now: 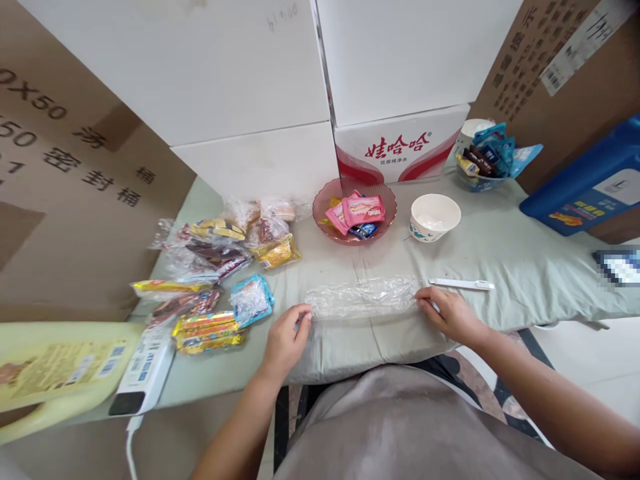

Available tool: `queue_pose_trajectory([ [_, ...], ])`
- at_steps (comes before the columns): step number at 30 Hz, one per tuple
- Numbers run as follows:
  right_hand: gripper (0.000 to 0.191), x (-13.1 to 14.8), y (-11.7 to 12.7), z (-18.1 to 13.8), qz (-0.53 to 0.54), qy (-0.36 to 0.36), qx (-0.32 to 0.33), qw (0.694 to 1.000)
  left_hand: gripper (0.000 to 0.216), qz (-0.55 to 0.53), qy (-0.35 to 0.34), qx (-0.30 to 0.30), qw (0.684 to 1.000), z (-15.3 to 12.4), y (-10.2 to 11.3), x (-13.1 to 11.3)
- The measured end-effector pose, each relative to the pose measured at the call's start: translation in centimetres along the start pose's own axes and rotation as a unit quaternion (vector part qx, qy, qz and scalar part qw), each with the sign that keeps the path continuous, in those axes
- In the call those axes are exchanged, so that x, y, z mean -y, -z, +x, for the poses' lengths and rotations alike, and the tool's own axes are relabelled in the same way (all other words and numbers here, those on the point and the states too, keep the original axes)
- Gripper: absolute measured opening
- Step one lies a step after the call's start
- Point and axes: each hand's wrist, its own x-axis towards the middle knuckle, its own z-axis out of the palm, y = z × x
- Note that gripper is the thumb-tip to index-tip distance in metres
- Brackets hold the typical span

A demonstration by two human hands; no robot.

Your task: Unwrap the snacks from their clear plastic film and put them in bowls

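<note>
A clear plastic bag or sheet [363, 298] is stretched out flat above the cloth between my two hands. My left hand [286, 340] pinches its left end, thumb and fingers together. At the opposite end my right hand [453, 315] grips the right edge between thumb and fingertips. Just behind my right hand lies a thin white box cutter or similar tool [463, 285]. Farther back stand a pink glass bowl [320, 230] with pink and blue snack packets [363, 210] in it, and a white paper cup [435, 217] whose inside shows no clear contents.
Several wrapped snacks [215, 250] spread over the left of the cloth-covered table [320, 353]. A yellow jug [60, 367] and white power strip [145, 370] lie at far left. Right are a snack-filled bowl [485, 180] and blue bottle [590, 180]. White cartons [250, 73] wall the back.
</note>
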Motion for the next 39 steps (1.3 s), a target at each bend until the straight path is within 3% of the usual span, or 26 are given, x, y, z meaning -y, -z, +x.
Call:
queue_pose_trajectory([
  [3, 0.023, 0.2, -1.3, 1.4, -0.065, -0.092, -0.006, 0.994, 0.025, 0.042, 0.067, -0.021, 0.997, 1.7, -1.3, 0.5],
  [6, 0.027, 0.1, -2.5, 2.5, -0.167, -0.137, 0.008, 0.976, 0.027, 0.098, 0.078, -0.019, 0.992, 2.8, -2.6, 1.1],
  [10, 0.027, 0.1, -2.7, 2.8, -0.252, -0.110, 0.016, 0.961, 0.026, 0.160, 0.029, -0.025, 0.986, 3.3, -2.9, 0.9],
  [15, 0.026, 1.6, -1.6, 3.0, -0.228, -0.040, -0.101, 0.968, 0.026, 0.214, -0.060, -0.127, 0.967, 3.1, -2.2, -2.0],
  [17, 0.033, 2.4, -2.1, 3.2, -0.189, 0.039, -0.067, 0.979, 0.026, 0.188, -0.134, -0.074, 0.970, 3.0, -2.9, -3.5],
  [19, 0.050, 3.0, -3.2, 3.3, -0.164, 0.110, 0.013, 0.980, 0.037, 0.175, -0.185, 0.019, 0.967, 2.8, -4.2, -4.4],
  [23, 0.080, 3.1, -5.4, 3.1, -0.157, 0.120, 0.105, 0.975, 0.074, 0.208, -0.163, 0.130, 0.956, 2.5, -6.5, -4.4],
  [27, 0.069, 2.0, -4.7, 2.6, -0.168, 0.091, 0.089, 0.978, 0.075, 0.215, -0.150, 0.128, 0.956, 2.1, -6.1, -4.1],
  [32, 0.045, -0.1, -2.1, 1.7, -0.192, -0.062, -0.003, 0.979, 0.045, 0.163, -0.169, 0.035, 0.971, 1.0, -5.1, -6.4],
  [36, 0.033, -0.1, -1.3, 1.0, -0.138, -0.087, 0.022, 0.986, 0.033, 0.068, -0.234, 0.090, 0.966, 0.2, -6.4, -9.2],
  [39, 0.029, 1.6, -1.2, 0.5, -0.007, -0.115, 0.019, 0.993, 0.052, 0.023, -0.269, 0.098, 0.958, -0.3, -8.0, -10.7],
])
